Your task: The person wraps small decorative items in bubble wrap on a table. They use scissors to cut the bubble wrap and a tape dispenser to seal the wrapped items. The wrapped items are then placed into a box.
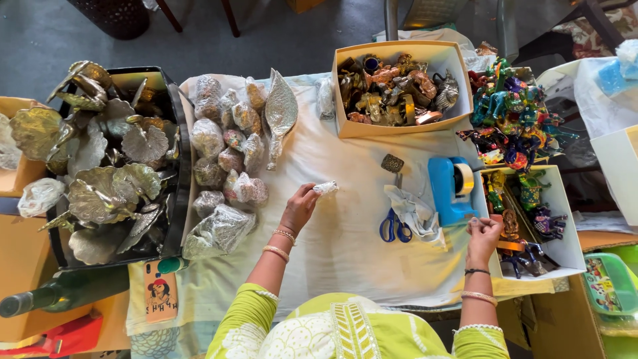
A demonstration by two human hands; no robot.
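Two hands work over the cloth-covered tabletop. Left hand fingers are clamped on a small wrapped bundle. Right hand fingers are pinched together beside the blue tape dispenser.

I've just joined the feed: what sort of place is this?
Probably a handicraft packing or stall table. A cream box of metal figurines, wrapped bundles and a blue tape dispenser sit on a white cloth; the left hand holds a small wrapped piece.

Table under white cloth: wrapped bundles, box of brass figures, blue tape dispenser, scissors, metal leaf.
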